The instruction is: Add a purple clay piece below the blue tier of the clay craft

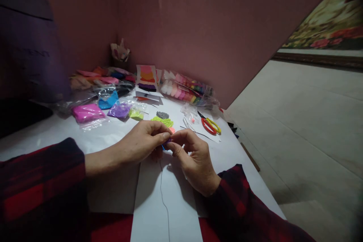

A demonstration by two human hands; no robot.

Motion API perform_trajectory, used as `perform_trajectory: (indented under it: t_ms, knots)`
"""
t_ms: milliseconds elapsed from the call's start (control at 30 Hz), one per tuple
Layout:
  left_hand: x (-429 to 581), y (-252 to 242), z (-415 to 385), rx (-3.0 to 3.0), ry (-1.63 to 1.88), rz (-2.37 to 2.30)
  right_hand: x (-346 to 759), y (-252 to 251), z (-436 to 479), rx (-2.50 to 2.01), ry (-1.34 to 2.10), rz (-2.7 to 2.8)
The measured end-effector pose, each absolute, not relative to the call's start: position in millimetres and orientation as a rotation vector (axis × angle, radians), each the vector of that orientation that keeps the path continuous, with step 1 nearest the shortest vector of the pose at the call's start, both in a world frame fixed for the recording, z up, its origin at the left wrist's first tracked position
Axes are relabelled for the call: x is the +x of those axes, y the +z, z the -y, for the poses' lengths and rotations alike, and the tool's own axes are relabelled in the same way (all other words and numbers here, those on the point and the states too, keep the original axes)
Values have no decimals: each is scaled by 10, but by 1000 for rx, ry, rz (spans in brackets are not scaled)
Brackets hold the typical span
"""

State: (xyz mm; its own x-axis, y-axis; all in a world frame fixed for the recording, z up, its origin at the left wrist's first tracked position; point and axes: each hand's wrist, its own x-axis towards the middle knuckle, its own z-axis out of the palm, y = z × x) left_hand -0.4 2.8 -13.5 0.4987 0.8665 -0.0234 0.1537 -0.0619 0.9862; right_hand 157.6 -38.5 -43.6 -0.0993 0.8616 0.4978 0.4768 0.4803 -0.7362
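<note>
My left hand [138,140] and my right hand [195,159] meet over the white paper sheet [150,204], fingertips closed together. Between them is a small piece of purple clay [168,141], mostly covered by the fingers. Some blue clay [164,147] shows just beneath it. A thin dark wavy line [163,198] runs down the sheet below the hands. Just beyond the fingers lie textured patches of grey clay [162,115], yellow-green clay [163,121] and coral clay [171,130].
Bags of pink clay [88,113], purple clay [119,110] and lime clay [136,114] lie at left. Scissors [210,124] and a thin silver tool [186,123] lie at right. Behind are a clay-covered card [146,77] and a multicoloured clay pack [184,89].
</note>
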Motion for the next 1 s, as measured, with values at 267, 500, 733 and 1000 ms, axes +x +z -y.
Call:
perform_trajectory:
  t_ms: [267, 500, 733, 1000]
  knots:
    - [-5, -168, -33, 1557, 728, -920, 1582, -444, 374, -1152, 472, 1773]
    - [-10, -142, -20, 1558, 708, -919, 1573, -426, 373, -1143, 470, 1774]
    - [-9, -148, -19, 1551, 719, -906, 1577, -427, 386, -1143, 484, 1770]
    - [7, -172, -25, 1560, 686, -923, 1575, -435, 375, -1134, 516, 1776]
